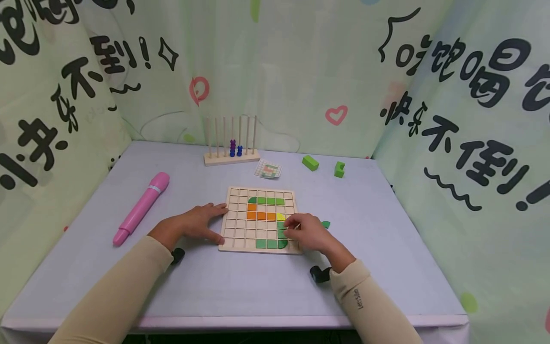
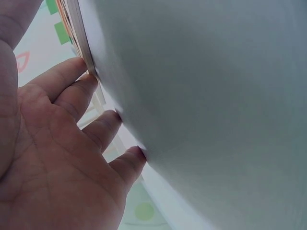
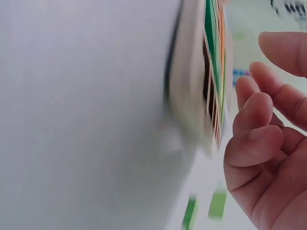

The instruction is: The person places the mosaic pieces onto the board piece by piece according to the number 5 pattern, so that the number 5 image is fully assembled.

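Note:
A wooden grid board (image 1: 238,224) lies at the middle of the table, holding green, orange and yellow tiles in a winding line. My left hand (image 1: 202,223) lies flat on the table. Its straight fingers (image 2: 72,79) touch the board's left edge (image 2: 79,33). My right hand (image 1: 307,233) hovers over the board's lower right part with its fingers loosely curled, close to the yellow tile (image 1: 280,216). In the right wrist view the fingers (image 3: 254,124) hold nothing beside the board edge (image 3: 201,86). A small green piece (image 1: 326,224) lies just right of that hand.
A pink pen-shaped object (image 1: 142,208) lies at the left. At the back stand a wooden peg rack with blue and purple beads (image 1: 232,143), a pattern card (image 1: 268,169) and two green blocks (image 1: 310,163) (image 1: 339,169). Printed fabric walls enclose three sides.

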Demonstrator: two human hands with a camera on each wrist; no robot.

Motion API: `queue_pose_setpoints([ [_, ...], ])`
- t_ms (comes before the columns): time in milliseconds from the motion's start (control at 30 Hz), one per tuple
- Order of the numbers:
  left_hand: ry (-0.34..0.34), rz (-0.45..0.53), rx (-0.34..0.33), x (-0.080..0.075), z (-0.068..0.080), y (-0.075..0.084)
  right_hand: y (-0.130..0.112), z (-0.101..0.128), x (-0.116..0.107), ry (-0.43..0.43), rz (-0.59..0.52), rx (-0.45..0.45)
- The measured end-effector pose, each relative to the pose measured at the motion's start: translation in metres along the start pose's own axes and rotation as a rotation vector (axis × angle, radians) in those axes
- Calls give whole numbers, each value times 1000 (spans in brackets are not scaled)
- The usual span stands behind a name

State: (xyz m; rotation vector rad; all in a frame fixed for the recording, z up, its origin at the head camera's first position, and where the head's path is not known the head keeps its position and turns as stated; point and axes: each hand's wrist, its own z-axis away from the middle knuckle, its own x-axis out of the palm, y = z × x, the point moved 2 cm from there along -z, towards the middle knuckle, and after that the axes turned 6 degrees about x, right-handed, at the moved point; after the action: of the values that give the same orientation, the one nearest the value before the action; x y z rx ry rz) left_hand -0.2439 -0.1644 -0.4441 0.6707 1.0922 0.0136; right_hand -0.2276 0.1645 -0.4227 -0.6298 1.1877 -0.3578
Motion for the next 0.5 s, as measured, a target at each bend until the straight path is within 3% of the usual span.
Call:
queue_pose_setpoints([
  [267, -2, 4, 14, 1, -2, -2, 58, 2, -41, 116, 43, 178],
  [500, -5, 6, 2, 2, -1, -1, 83, 3, -62, 118, 125, 274],
])
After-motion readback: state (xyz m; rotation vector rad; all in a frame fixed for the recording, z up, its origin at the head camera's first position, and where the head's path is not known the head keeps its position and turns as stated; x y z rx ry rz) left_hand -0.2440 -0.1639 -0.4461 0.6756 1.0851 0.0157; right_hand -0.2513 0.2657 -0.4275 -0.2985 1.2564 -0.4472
